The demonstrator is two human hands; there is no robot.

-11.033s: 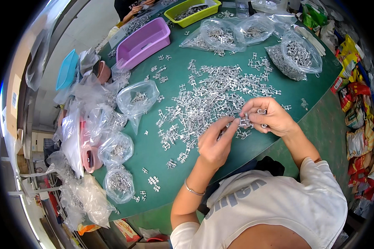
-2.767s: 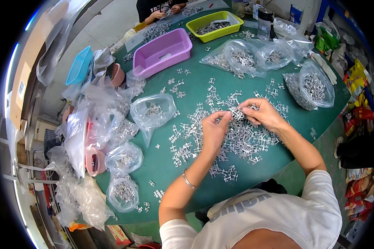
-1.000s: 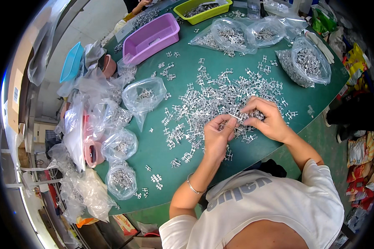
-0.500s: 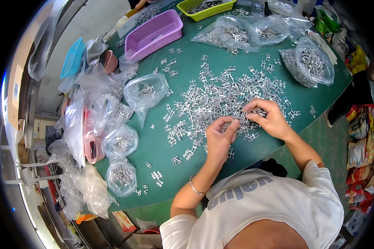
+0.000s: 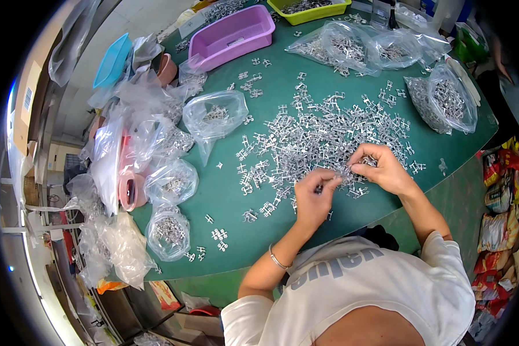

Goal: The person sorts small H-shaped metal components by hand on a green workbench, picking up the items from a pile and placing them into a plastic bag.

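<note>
A broad heap of small silvery metal clip-like parts [image 5: 311, 135] lies on the green tabletop [image 5: 225, 184]. At the heap's near edge my left hand [image 5: 315, 196] has its fingers curled together, and a small metal part shows in its grip. Close to its right, my right hand [image 5: 380, 167] pinches with thumb and forefinger; metal pieces show inside its curled fingers. The fingertips of both hands nearly meet over a small metal part, whose exact shape is too small to make out.
Clear plastic bags of metal parts [image 5: 215, 115] stand along the left, with more bags [image 5: 444, 98] at the far right. A purple basin [image 5: 233, 37] and a yellow-green tray [image 5: 308, 11] sit at the back. Small loose groups of parts [image 5: 219, 235] lie at the near left.
The whole view has shifted a little, with the table appearing farther right. My left hand has turned slightly and its fingertips now point toward my right hand.
</note>
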